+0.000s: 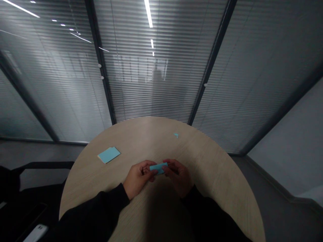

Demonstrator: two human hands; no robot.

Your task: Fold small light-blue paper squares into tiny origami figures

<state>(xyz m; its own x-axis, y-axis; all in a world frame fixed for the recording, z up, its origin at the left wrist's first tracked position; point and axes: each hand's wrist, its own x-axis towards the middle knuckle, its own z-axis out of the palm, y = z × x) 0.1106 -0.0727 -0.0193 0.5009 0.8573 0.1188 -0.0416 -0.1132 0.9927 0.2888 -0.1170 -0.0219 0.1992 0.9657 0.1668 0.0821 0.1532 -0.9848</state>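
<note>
A small folded piece of blue paper point(158, 167) is held between my two hands above the near middle of the table. My left hand point(140, 174) pinches its left end, thumb on the near face and fingers behind. At its right end, my right hand point(178, 174) grips it the same way, thumb in front. A stack of blue paper sheets point(109, 155) lies to the left, apart from my hands. Farther back on the right rests a small blue folded scrap of paper point(176, 135).
The round wooden table point(217, 174) fills the lower middle. A black chair point(47, 165) stands at the left, with a white phone point(36, 232) low beside my sleeve. Behind the table's far edge rise glass panels with blinds point(156, 97).
</note>
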